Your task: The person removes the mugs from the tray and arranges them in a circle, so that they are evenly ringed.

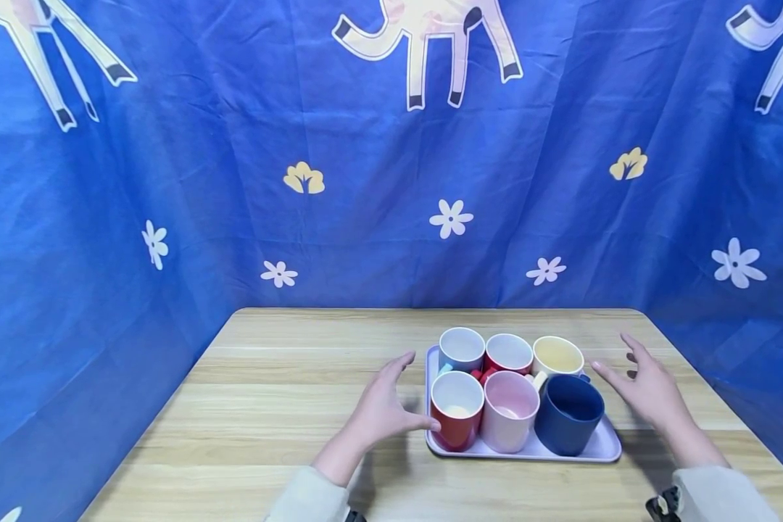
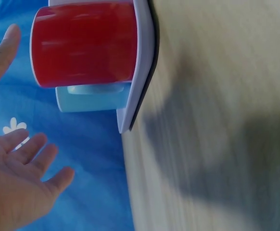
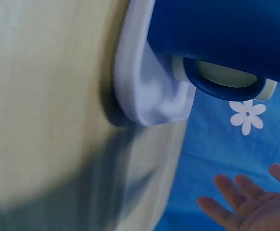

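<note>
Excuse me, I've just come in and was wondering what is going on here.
A person has their open left hand and right hand at either side of a pale tray on the wooden table; neither hand grips anything. The tray holds six mugs in two rows: the front red mug, pink mug and dark blue mug, with the light blue mug, back red mug and pale yellow mug behind.

Blue fabric backdrop [image 1: 365, 138] spans upper frame and both sides; printed pale animal [image 1: 424, 18] sits top centre, white flower [image 1: 451, 219] mid-frame. Wood-grain tabletop [image 1: 287, 377] occupies lower centre, far corners rounded.
</note>
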A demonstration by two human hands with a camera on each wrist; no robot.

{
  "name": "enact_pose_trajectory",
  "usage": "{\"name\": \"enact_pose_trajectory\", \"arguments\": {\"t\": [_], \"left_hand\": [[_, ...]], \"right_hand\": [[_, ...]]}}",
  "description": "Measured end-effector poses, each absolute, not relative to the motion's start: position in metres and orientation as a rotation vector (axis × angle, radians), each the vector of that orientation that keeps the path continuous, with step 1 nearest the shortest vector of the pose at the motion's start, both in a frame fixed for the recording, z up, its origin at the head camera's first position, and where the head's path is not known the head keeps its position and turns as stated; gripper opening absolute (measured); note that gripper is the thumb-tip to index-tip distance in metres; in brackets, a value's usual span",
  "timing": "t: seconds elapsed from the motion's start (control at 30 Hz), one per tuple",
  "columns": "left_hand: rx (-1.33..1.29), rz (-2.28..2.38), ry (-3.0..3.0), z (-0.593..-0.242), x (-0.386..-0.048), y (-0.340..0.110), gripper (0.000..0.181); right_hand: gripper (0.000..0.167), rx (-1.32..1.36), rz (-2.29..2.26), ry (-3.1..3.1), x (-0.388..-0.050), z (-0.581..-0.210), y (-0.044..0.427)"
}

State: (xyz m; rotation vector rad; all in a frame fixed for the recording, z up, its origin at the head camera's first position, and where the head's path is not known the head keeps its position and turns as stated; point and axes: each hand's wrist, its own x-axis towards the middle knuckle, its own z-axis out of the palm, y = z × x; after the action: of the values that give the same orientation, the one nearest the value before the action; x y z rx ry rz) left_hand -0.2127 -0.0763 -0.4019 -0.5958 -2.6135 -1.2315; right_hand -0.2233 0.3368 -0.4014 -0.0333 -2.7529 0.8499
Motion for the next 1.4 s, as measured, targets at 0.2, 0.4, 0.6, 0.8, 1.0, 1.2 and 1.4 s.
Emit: {"name": "enact_pose_trajectory", "arguments": {"t": [0.2, 0.4, 0.6, 0.8, 1.0, 1.2, 1.4], "left_hand": [[-0.595, -1.322, -2.596, -0.408, -0.213, -0.074, 0.107], [-0.585, -1.409, -2.576, -0.412, -0.213, -0.071, 0.104], [-0.595, -1.478, -2.537, -0.416, -0.213, -0.066, 0.098], [-0.594, -1.591, -2.508, -0.422, -0.213, -0.060, 0.095], [-0.571, -1.702, -2.466, -0.426, -0.212, -0.057, 0.093], [-0.564, -1.732, -2.453, -0.431, -0.212, -0.053, 0.092], [-0.540, -1.736, -2.470, -0.435, -0.210, -0.048, 0.089]], "right_hand": [[0.092, -0.165, 1.058, -2.758, -0.221, -0.413, 0.341], [0.093, -0.243, 1.306, -2.721, -0.216, -0.424, 0.344], [0.092, -0.292, 1.532, -2.667, -0.212, -0.434, 0.343], [0.089, -0.334, 1.782, -2.545, -0.210, -0.447, 0.345], [0.080, -0.351, 1.939, -2.466, -0.207, -0.456, 0.346], [0.074, -0.381, 2.044, -2.421, -0.206, -0.460, 0.346], [0.065, -0.412, 2.044, -2.402, -0.204, -0.464, 0.346]]}}
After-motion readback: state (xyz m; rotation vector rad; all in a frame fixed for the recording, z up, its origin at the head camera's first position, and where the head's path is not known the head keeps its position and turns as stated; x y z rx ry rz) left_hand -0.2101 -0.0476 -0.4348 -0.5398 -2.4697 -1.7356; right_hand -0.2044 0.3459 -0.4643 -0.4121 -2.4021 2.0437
